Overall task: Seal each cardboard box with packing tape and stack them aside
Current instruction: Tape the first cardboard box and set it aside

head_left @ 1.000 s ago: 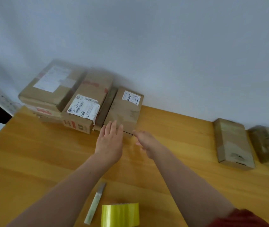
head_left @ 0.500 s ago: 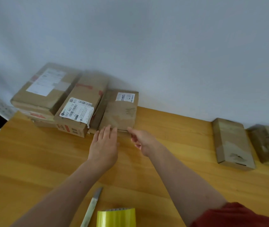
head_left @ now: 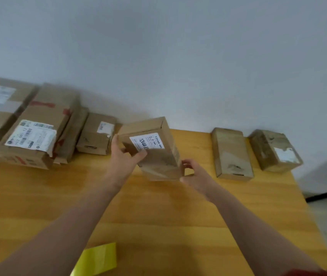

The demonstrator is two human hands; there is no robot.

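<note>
The person is holding the small cardboard box (head_left: 154,154) in both hands, tilted, over the back of the counter (head_left: 158,216), between the pile of boxes (head_left: 39,126) on the left and a flat box (head_left: 231,154) on the right. The left hand (head_left: 124,156) is gripping its left edge, thumb across the labelled top. The right hand (head_left: 196,176) is pinching the near right corner with its fingers (head_left: 186,163). The box is looking light and stiff, perhaps slick where taped, so holding opposite edges seems wise. The yellow tape roll (head_left: 97,259) is lying nearer the person.
</note>
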